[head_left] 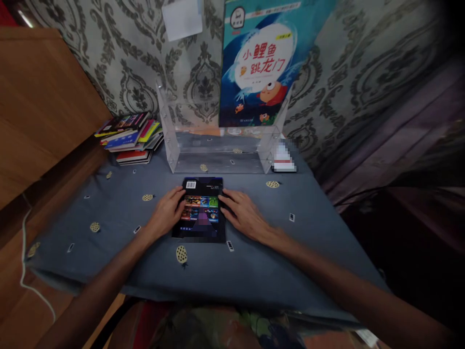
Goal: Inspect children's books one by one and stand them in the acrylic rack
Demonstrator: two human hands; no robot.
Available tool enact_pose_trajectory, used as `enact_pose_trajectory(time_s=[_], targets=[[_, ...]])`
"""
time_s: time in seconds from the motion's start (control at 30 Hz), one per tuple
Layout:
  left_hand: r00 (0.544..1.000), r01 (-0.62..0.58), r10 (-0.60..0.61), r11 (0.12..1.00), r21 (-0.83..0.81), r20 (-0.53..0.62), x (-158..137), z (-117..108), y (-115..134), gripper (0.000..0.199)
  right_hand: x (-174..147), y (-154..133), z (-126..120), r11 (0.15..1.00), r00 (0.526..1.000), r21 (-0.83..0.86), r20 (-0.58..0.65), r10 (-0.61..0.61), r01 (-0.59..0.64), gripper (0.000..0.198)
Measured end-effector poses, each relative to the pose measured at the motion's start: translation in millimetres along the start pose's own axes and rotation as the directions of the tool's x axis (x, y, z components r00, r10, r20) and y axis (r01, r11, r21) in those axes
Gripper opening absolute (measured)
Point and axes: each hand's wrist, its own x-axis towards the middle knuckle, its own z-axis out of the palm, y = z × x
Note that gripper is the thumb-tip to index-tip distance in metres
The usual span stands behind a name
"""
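A dark book (pixel 203 189) lies on the table, its back cover up, with a white barcode label at its far left corner and rows of small coloured pictures. My left hand (pixel 167 209) holds its left edge, fingers bent along the side. Against the right edge my right hand (pixel 244 213) grips in the same way, its fingertips on the cover's rim. Beyond the book stands a clear acrylic rack (pixel 218 162), and a large blue picture book (pixel 232 97) with an orange fish on its cover leans upright in it.
Several books are piled in an uneven stack (pixel 127 140) at the back left. A blurred white object (pixel 284 157) sits right of the rack. The blue patterned cloth (pixel 119 208) covers the table. At left are a wooden cabinet (pixel 43 97) and a white cable (pixel 23 252).
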Motion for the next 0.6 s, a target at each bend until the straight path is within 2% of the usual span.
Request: enact_pose_trajectory(time_s=[0.13,0.23,0.43,0.6], targets=[[1.000,-0.013,0.012,1.000,0.023,0.028,26,1,-28,0.035,-1,-2,-1,1.000,1.000,0.011,-0.019,-0.003,0.003,0.038],[0.999,-0.031,0.028,0.998,0.061,0.038,37,3,-33,0.034,1,-5,-5,1.000,1.000,0.016,-0.009,-0.016,0.016,0.037],[0.991,-0.120,0.115,0.990,0.068,0.075,59,9,-15,0.030,3,-8,-12,1.000,1.000,0.019,0.013,0.009,-0.009,0.037],[0.969,-0.216,0.213,0.976,0.017,0.124,83,25,7,0.029,3,-7,-11,1.000,0.999,-0.015,0.035,0.012,-0.011,0.037]])
